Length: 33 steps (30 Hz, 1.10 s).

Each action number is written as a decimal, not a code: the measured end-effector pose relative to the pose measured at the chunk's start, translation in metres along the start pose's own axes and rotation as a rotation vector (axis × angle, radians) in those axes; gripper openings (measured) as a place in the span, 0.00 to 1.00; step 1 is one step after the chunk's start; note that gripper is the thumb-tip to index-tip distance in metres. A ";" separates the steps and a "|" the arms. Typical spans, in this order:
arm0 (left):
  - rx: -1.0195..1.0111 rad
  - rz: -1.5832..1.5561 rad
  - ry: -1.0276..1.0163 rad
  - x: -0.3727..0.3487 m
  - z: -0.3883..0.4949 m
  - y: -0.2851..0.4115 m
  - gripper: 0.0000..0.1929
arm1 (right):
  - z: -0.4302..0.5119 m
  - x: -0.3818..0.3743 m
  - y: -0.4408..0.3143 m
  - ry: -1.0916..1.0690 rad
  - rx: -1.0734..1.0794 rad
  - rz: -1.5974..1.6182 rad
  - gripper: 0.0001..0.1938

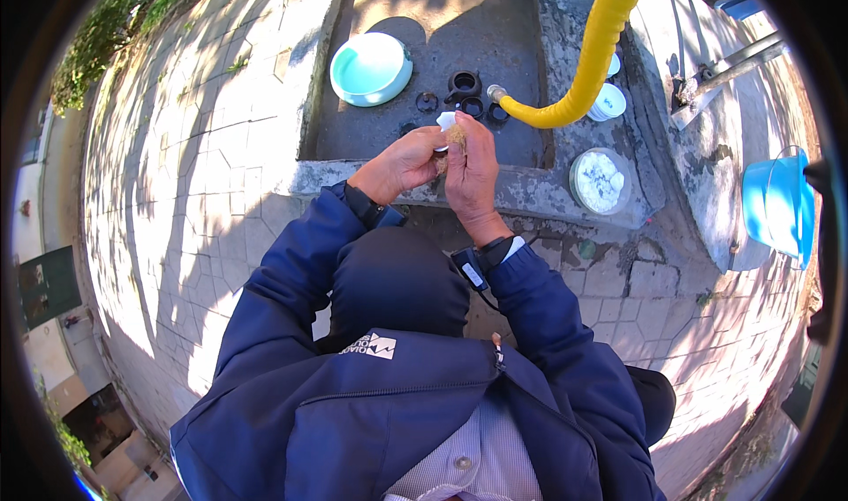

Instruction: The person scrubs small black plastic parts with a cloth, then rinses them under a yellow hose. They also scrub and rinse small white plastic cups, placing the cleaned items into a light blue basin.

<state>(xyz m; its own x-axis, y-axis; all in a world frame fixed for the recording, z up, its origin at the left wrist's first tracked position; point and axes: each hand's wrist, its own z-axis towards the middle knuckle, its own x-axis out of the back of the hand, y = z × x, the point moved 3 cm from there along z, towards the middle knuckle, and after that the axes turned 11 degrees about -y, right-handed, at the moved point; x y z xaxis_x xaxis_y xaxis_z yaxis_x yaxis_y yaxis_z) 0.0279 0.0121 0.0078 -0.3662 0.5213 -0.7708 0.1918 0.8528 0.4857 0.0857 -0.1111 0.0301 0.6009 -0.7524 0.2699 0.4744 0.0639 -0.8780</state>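
Both hands meet over the near rim of a shallow concrete trough [424, 169]. In my right hand [474, 169] is a tan fibrous scrubbing pad [456, 136], pinched between thumb and fingers. My left hand [401, 163] grips a small white object [446, 120], mostly hidden by the fingers and pad; its kind cannot be told. Just beyond the hands, a dark teapot [464, 85] stands on the trough floor without its lid on. Close to it are a dark cup [472, 107], another dark cup [498, 114] and a small dark lid [427, 101].
A mint-green basin [371, 69] sits at the trough's left. From the upper right hangs a yellow hose [583, 83], its metal end by the cups. Stacked white cups [607, 102] and a tub of white lumpy material [599, 180] stand on the right ledge. Farther right is a blue bucket [776, 203].
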 end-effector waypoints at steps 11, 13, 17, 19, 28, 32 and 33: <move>0.076 0.624 -0.066 -0.014 -0.006 0.017 0.10 | 0.027 0.011 0.022 -0.242 -0.659 1.160 0.17; 0.090 0.691 0.018 -0.018 -0.004 0.019 0.12 | 0.026 0.012 0.019 -0.206 -0.572 1.083 0.19; -0.007 0.144 0.116 -0.021 -0.004 0.010 0.13 | 0.014 0.003 0.008 -0.025 -0.292 0.594 0.18; 0.082 -0.042 0.077 -0.020 -0.005 0.000 0.13 | 0.010 0.000 0.002 0.075 -0.125 0.261 0.16; 0.126 0.599 -0.243 -0.014 -0.010 0.021 0.14 | 0.036 0.017 0.022 -0.384 -0.630 0.948 0.18; -0.146 0.204 -0.069 -0.026 -0.004 0.017 0.17 | 0.030 0.013 0.001 -0.108 -0.316 0.669 0.18; -0.164 0.138 -0.056 -0.028 -0.004 0.016 0.17 | 0.030 0.010 -0.004 -0.036 -0.205 0.522 0.18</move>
<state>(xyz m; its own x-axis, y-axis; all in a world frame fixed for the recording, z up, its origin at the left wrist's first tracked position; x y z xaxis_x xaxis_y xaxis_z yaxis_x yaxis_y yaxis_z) 0.0373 0.0111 0.0391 -0.2945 0.6377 -0.7117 0.0839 0.7592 0.6455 0.1086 -0.0993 0.0482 0.7457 -0.6319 -0.2112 -0.0248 0.2905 -0.9565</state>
